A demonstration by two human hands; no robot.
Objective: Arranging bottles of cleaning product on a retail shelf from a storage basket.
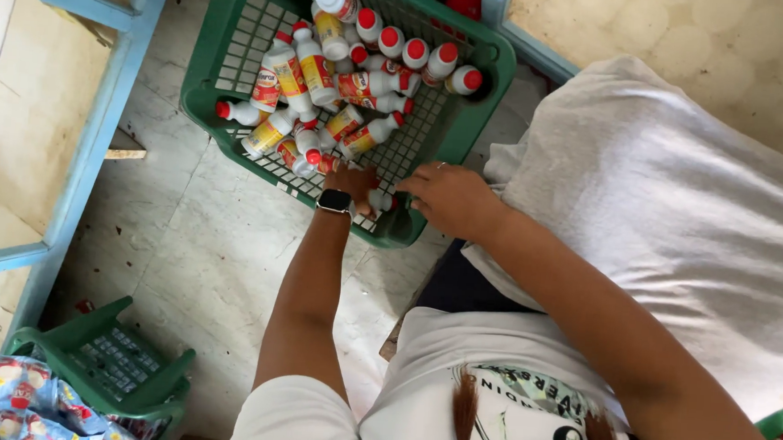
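Your left hand (351, 182), with a dark watch (334, 201) on its wrist, reaches into the near edge of the green basket (211, 50) and its fingers curl around a small white bottle (380, 200) with a red cap. Your right hand (451, 199) hovers just beside it at three o'clock, fingers loosely released over the basket rim, grasping nothing. The basket sits on the pale tiled floor (203, 246) at twelve o'clock from you, with the other bottles (345, 75) heaped across its far half. At three o'clock lies a grey cloth bundle (678, 199). A green stool (116, 366) stands at eight o'clock, with printed packets (29, 402) beside it.
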